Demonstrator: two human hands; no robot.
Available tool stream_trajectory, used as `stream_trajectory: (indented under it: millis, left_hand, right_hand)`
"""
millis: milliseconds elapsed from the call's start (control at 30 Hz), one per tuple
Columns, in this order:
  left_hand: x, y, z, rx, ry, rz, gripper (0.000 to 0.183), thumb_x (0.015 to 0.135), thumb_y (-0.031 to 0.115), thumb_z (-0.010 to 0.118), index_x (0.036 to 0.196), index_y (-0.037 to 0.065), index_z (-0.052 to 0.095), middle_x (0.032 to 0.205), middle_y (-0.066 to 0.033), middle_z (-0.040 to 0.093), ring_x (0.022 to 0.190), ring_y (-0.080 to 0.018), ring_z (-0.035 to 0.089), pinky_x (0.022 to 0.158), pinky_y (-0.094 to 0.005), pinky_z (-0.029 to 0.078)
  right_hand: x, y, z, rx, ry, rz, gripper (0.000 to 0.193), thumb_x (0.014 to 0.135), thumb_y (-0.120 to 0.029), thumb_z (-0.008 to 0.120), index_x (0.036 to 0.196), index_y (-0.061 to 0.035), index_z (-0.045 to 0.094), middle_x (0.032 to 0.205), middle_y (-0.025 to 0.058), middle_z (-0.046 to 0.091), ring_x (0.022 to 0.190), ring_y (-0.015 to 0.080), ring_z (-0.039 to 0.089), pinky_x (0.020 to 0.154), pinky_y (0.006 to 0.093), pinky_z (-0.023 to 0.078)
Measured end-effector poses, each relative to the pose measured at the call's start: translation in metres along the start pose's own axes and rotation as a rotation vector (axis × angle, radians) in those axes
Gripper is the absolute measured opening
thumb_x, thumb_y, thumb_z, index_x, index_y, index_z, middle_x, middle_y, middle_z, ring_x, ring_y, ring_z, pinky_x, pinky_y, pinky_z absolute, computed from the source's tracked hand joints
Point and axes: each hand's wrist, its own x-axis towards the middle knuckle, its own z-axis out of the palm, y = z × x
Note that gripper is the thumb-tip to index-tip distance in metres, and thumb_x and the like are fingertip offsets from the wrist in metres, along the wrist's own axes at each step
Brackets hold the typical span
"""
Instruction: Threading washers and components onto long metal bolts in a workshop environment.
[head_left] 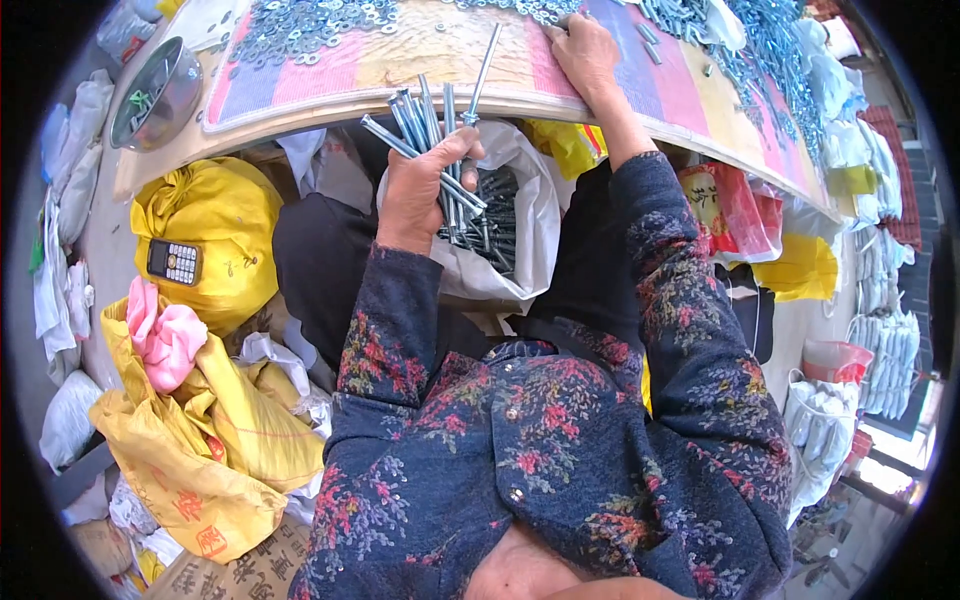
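Observation:
My left hand (415,190) is closed round a bunch of long metal bolts (425,120), their ends fanning out above and below the fist. One thin bolt (486,72) stands up apart from the bunch between thumb and forefinger, with a small nut or washer low on its shank. Below the hand, between my knees, a white sack (542,215) holds many more dark bolts (497,250). My right hand (588,62) rests on the striped tabletop (480,60) with its fingers curled, beside a pile of small metal pieces (535,8). Whatever its fingertips hold is hidden.
Flat washers (315,40) are heaped at the table's left, and bolts (765,60) at its right. A bowl (157,95) stands on the left corner. A yellow bundle (215,225) with a phone (174,261) on it lies left of my knees; red and yellow bags (735,210) lie right.

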Motion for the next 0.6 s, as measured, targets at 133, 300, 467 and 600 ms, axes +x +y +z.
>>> stream_trajectory:
  millis: [133,300,467,600]
  left_hand:
    - [0.004,0.001,-0.002,0.047,0.020,-0.015,0.014,0.084,0.005,0.065,0.096,-0.001,0.060,0.073,-0.0101,0.063,0.049,-0.0138,0.057,0.038,-0.0207,0.044]
    - [0.002,0.000,-0.002,0.035,0.009,-0.055,0.012,0.085,0.006,0.064,0.094,-0.001,0.061,0.073,-0.0091,0.062,0.048,-0.0135,0.056,0.038,-0.0206,0.043]
    - [-0.001,0.000,0.002,-0.004,-0.018,-0.035,0.009,0.082,0.004,0.066,0.088,-0.001,0.062,0.068,-0.0096,0.062,0.046,-0.0142,0.056,0.039,-0.0223,0.042]
    - [-0.004,0.002,0.000,-0.024,-0.031,-0.024,0.008,0.082,0.004,0.066,0.087,-0.001,0.062,0.067,-0.0092,0.062,0.046,-0.0139,0.055,0.039,-0.0222,0.042]
  right_hand:
    - [0.002,0.005,-0.016,0.486,-0.151,0.080,0.038,0.084,-0.039,0.068,0.088,-0.0018,0.069,0.075,0.0113,0.065,0.068,0.0205,0.059,0.064,0.0323,0.046]
    - [-0.017,-0.041,-0.072,1.018,-0.164,0.184,0.031,0.085,-0.035,0.072,0.081,-0.0040,0.069,0.067,-0.0006,0.057,0.061,0.0070,0.048,0.057,0.0229,0.038]
    - [-0.017,-0.050,-0.091,1.032,-0.305,0.088,0.028,0.086,-0.032,0.072,0.076,-0.0063,0.067,0.064,-0.0032,0.052,0.059,0.0048,0.042,0.053,0.0214,0.033]
    - [-0.010,-0.058,-0.104,0.961,-0.357,0.004,0.029,0.086,-0.033,0.071,0.080,-0.0053,0.069,0.064,-0.0031,0.053,0.059,0.0055,0.042,0.052,0.0217,0.033]
